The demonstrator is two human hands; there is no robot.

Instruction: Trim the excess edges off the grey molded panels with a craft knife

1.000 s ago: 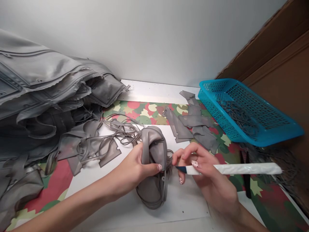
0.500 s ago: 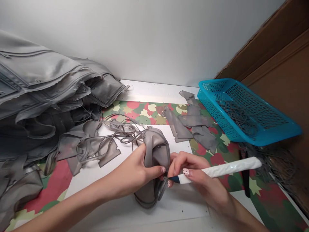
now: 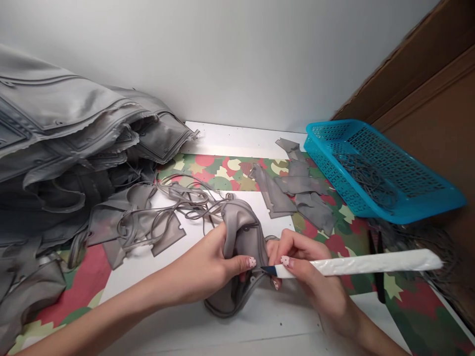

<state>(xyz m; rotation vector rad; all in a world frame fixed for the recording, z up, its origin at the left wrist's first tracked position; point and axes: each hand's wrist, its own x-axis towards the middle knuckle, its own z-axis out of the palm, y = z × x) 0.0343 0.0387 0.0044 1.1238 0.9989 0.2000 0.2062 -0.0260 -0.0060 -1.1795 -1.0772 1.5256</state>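
My left hand [image 3: 222, 259] grips a curled grey rubber piece [image 3: 239, 215], its thumb pressed on the inner face. The piece has a raised rim and small holes along it. My right hand [image 3: 309, 269] holds a craft knife [image 3: 356, 262] with a white wrapped handle and a dark pointed blade [image 3: 269, 270]. The blade tip lies at the right edge of the rubber piece, close to my left thumb. My right fingers are also at that edge; whether they pinch it is partly hidden.
Large grey rubber sheets [image 3: 74, 109] are heaped at the left. Thin grey strips [image 3: 185, 198] tangle behind my left hand. Flat grey pieces [image 3: 278, 198] lie at the back. A blue basket [image 3: 408, 215] with strips stands right, near black tweezers [image 3: 378, 272]. Cardboard [image 3: 430, 94] borders the right.
The knife has turned flatter, with its handle end further right. My right hand has shifted slightly right, and the rubber piece's edge has been drawn out that way.
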